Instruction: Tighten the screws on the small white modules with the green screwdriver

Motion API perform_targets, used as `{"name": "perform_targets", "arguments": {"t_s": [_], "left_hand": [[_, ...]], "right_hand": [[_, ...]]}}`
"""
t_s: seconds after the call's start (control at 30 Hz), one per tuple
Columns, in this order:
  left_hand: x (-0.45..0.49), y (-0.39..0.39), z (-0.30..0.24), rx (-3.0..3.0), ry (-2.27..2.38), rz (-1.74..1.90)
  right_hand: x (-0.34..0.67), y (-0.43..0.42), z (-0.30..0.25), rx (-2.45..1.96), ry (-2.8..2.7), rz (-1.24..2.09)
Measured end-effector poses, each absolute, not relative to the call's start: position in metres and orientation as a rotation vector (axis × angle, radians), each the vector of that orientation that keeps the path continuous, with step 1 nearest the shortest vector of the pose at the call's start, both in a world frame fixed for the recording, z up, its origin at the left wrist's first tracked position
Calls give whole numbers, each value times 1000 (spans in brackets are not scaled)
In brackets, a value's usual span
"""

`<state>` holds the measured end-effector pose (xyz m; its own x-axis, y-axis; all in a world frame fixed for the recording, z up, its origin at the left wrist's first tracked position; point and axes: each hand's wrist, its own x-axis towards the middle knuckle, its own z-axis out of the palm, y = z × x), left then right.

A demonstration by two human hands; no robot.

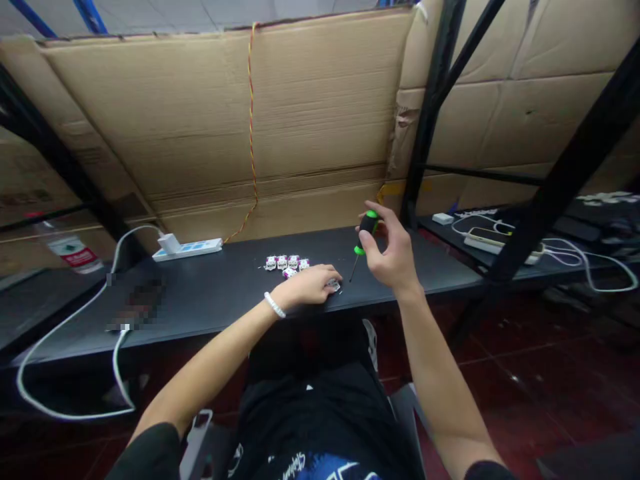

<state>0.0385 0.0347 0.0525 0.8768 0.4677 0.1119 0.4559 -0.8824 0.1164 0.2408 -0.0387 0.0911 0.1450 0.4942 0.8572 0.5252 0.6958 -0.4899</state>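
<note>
A clear part [333, 285] is held in the curled fingers of the left hand [315, 283], near the table's [220, 287] front edge; a screwdriver [369, 222] is gripped by the right hand [393, 250]. Tool work is seemingly being prepared; careful tip alignment is called for.

A single camera, worn on the person's head, looks forward and down from above the lap. The view is wide: a cardboard wall [320, 120] fills 12 o'clock, the table [215, 293] crosses the middle, and the person's dark shirt [320, 413] lies at 6 o'clock. The forearms enter from 7 and 5 o'clock. The left hand [317, 283] sits just below centre, the right hand [393, 247] at 3 o'clock, both at arm's reach, small in the picture. Red floor [530, 373] shows at 4 o'clock.
</note>
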Motion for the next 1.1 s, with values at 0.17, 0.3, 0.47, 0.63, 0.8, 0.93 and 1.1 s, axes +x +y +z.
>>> {"name": "perform_targets", "arguments": {"t_s": [0.17,0.3,0.47,0.63,0.8,0.93,1.1], "left_hand": [[54,51,51,2918,696,174],[52,60,51,2839,648,198],[26,56,57,2766,635,373],[-9,45,59,2795,816,453],[-19,19,52,2824,816,557],[-2,-7,40,2721,689,585],[20,-10,25,2655,729,580]], "right_hand": [[244,-39,91,-887,-1471,-31],[249,-39,92,-898,-1454,-39],[253,-39,92,-905,-1430,-32],[254,-38,92,-907,-1432,-26],[253,-40,92,-905,-1459,-14],[254,-41,93,-898,-1471,-15],[256,-42,93,-910,-1473,-22]]}}
